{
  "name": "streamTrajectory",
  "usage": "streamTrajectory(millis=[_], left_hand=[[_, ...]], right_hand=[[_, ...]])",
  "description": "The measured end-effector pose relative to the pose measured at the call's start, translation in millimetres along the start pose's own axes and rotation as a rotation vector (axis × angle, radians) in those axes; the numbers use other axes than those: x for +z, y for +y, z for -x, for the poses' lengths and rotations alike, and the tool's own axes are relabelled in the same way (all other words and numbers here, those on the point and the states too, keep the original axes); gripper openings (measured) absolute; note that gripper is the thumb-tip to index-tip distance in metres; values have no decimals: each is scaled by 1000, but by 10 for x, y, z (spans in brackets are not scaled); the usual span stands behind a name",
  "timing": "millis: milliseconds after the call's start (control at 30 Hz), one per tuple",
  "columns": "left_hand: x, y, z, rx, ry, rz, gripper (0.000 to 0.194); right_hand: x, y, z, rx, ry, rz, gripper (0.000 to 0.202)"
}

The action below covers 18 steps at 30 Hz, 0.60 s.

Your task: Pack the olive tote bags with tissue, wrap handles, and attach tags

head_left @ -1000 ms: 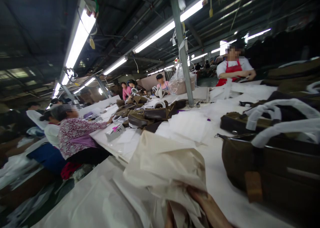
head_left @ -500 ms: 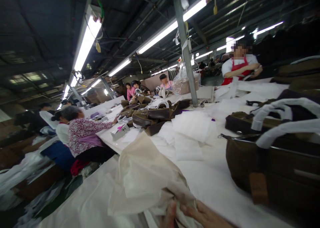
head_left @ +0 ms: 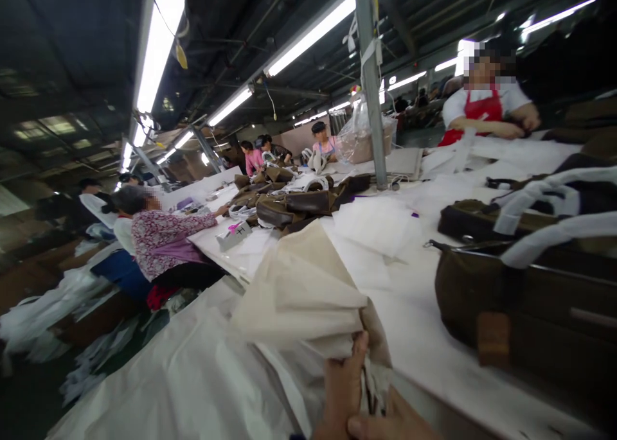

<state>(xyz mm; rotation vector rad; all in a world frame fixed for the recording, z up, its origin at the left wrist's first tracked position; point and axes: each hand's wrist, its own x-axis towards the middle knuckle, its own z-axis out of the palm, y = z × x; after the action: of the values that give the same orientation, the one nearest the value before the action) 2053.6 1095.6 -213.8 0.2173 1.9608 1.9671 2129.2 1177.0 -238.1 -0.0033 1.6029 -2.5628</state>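
Observation:
A limp cream cloth rises in loose folds at the near edge of the table in the head view. My left hand is closed on its lower edge, one finger stretched up along the fold. Close beside it, at the bottom of the picture, my right hand pinches the cloth's lower part, its thumb near my left hand. The palms and part of the fingers are cut off or hidden. More pale cloth spreads to the left of my hands.
Dark brown bags with white-wrapped handles stand at the right. White sheets lie on the table, with more brown bags beyond. A post rises behind. Co-workers sit or stand at left, back and right.
The cream cloth has shifted right and up, its folds reshaped. My left hand has come further up into view on its edge. The person in the red apron has lowered their hands.

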Motion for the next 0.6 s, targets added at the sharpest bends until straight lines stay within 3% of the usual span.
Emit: streamTrajectory(millis=[67, 133, 233, 267, 333, 367, 467, 533, 600], left_hand=[[-57, 166, -62, 27, -113, 70, 49], [-226, 346, -235, 60, -221, 167, 54], [-652, 443, -596, 203, -397, 81, 70], [-813, 393, -697, 226, -374, -27, 69], [-1105, 158, -813, 202, -147, -449, 62], [-1222, -15, -820, 155, -107, -561, 66], [-1414, -606, -677, 56, -133, -775, 64], [-1430, -929, -529, 41, -171, -906, 66], [-1410, -1138, -420, 48, -218, -1031, 80]], right_hand=[[9, -74, 68, 103, 42, -79, 53], [-70, -145, 126, 209, 93, -98, 42], [-279, -210, 205, 251, 122, -81, 37], [-352, -220, 230, 239, 126, -65, 38], [-477, -229, 276, 215, 130, -22, 41], [-522, -228, 293, 213, 128, -8, 42], [-568, -218, 306, 226, 102, -7, 43], [-536, -207, 279, 241, 82, -25, 41], [-480, -195, 240, 259, 64, -41, 38]])
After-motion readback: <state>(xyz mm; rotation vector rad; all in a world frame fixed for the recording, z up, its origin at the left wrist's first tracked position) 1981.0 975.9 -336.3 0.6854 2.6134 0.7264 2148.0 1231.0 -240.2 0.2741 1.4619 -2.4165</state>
